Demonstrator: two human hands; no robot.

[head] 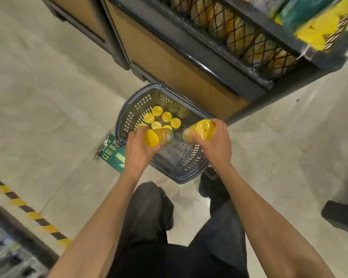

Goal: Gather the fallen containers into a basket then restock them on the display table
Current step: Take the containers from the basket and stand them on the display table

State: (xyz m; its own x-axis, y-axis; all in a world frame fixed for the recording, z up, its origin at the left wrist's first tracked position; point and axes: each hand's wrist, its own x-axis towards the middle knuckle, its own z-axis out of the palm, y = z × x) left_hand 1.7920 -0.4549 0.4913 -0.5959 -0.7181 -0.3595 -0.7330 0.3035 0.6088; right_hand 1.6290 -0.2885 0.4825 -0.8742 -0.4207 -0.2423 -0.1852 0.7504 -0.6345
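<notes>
While both hands hover over the basket (129, 117), each grips one yellow-lidded container.

Left hand (138, 151) is wrapped around a container (158, 137) above the basket's near-left side; right hand (215, 143) clasps another container (201, 130) above its right rim. More yellow-lidded containers (161, 119) stand upright in the basket's far half, just beside the display table (185, 75).

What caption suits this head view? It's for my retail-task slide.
Both hands, left hand and right hand, each hold a yellow-lidded container above a grey basket.
</notes>
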